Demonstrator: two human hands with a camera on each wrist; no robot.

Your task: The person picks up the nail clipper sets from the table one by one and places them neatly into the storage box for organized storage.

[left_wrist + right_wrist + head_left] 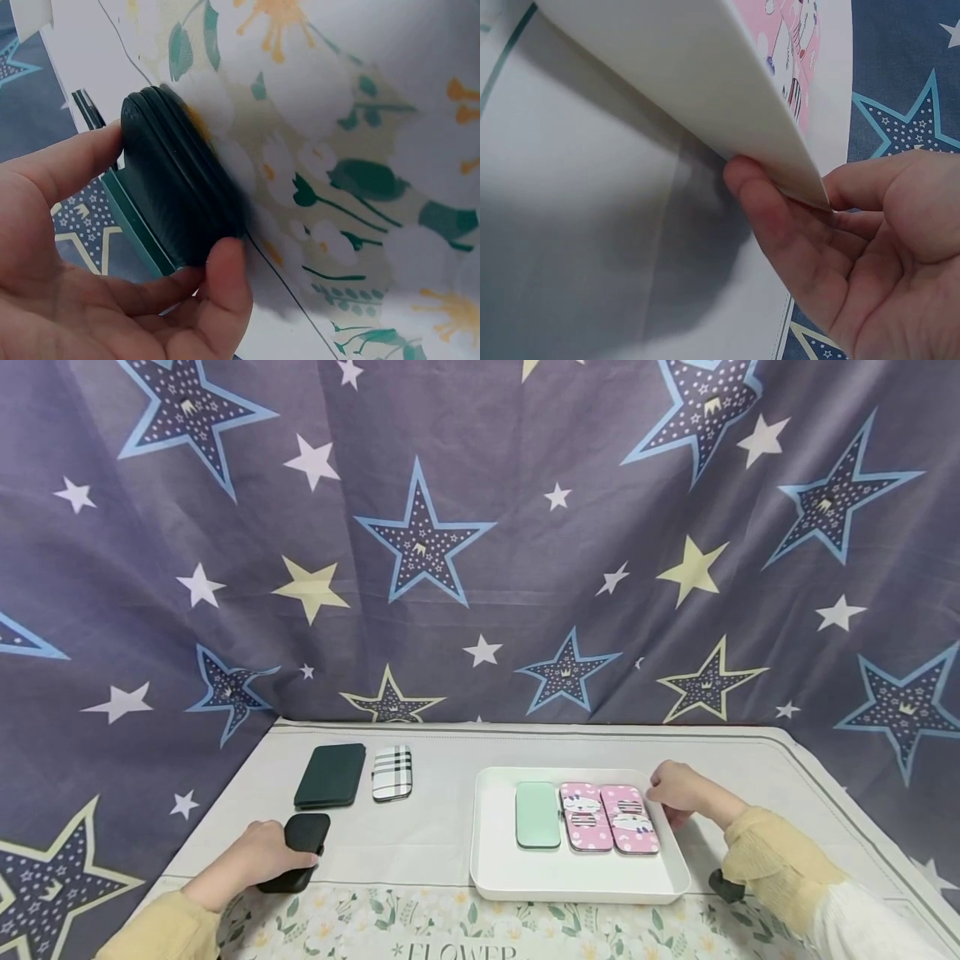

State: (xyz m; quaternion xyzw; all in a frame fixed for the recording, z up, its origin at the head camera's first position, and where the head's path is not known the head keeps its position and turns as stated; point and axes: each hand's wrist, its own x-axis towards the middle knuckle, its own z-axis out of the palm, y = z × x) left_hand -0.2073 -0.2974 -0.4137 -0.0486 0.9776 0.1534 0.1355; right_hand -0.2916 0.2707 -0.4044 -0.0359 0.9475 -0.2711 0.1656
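- Star-printed curtain (480,610) behind pale tabletop (431,831).
- Left hand (258,853) grips black case (306,833) at tabletop's left, just nearer than dark green case (330,775).
- Right hand (684,791) pinches white tray (577,891) by its right rim; mint case (537,814), two pink cases (588,837) inside.

readable text: 1 | "*FLOWER" (459,952) | capitals, lower edge cut off | on floral table cover (420,912)

left grip (262,856): fingers (229,277) curled, holding | right grip (681,792): pinching with fingertips (746,176) | left arm (161,931), right arm (783,852): extended forward, angled inward | grips: well apart
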